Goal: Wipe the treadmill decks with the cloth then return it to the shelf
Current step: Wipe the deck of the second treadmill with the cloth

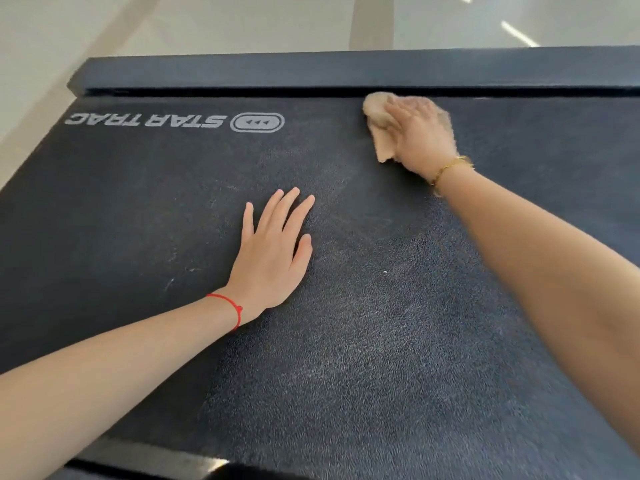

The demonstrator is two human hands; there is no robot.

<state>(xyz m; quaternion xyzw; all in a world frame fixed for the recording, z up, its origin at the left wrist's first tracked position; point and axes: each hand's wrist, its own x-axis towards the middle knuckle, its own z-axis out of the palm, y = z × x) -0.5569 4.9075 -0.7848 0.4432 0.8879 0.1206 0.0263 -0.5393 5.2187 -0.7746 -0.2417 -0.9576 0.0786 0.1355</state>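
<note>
A black, dusty treadmill deck (pixel 363 341) fills most of the view, with a white STAR TRAC logo (pixel 176 121) at its far left. My right hand (pixel 420 135) lies on a crumpled tan cloth (pixel 379 128) and presses it onto the belt near the far end; both are blurred. The cloth sticks out to the left of the fingers. My left hand (pixel 273 254) rests flat on the belt's middle, fingers straight and spread, holding nothing. A red string is on the left wrist and a gold bracelet on the right wrist.
A dark end cover (pixel 311 69) runs across the far end of the belt, with a narrow gap in front of it. Pale tiled floor (pixel 173 22) lies beyond. A dark side rail (pixel 145 459) shows at the bottom left.
</note>
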